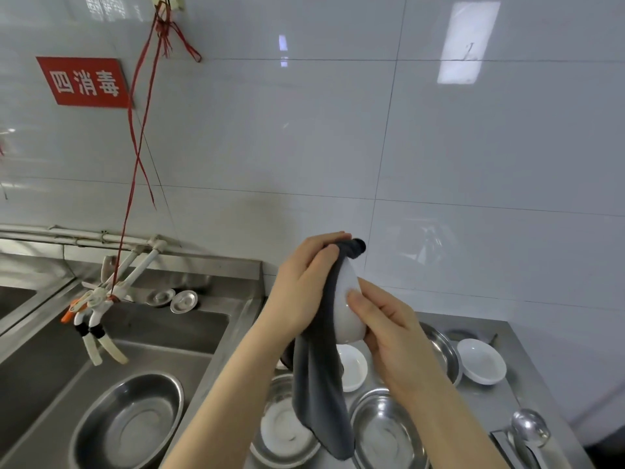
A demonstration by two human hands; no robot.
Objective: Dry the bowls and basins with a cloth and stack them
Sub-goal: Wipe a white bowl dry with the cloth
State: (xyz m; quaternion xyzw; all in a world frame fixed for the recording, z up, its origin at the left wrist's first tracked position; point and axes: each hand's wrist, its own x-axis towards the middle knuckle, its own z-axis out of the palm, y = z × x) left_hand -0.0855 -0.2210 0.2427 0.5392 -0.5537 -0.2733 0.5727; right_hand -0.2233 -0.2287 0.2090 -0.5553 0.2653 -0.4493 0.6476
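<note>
Wiping a white bowl (348, 299) above the counter (527, 401).
Grips it in right hand (385, 333); clamps grey cloth (321, 394) against it with left hand (301, 292), over steel basins (385, 431).

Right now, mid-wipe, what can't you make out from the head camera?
- Inside of the white bowl: head view, turned away, covered by the grey cloth and left hand.
- The metal basin behind the right hand: head view, mostly hidden by that hand and forearm.
- The front basin and the ladle: head view, cut off by the bottom edge.
- Wetness on the dishes: too blurred to tell.
</note>
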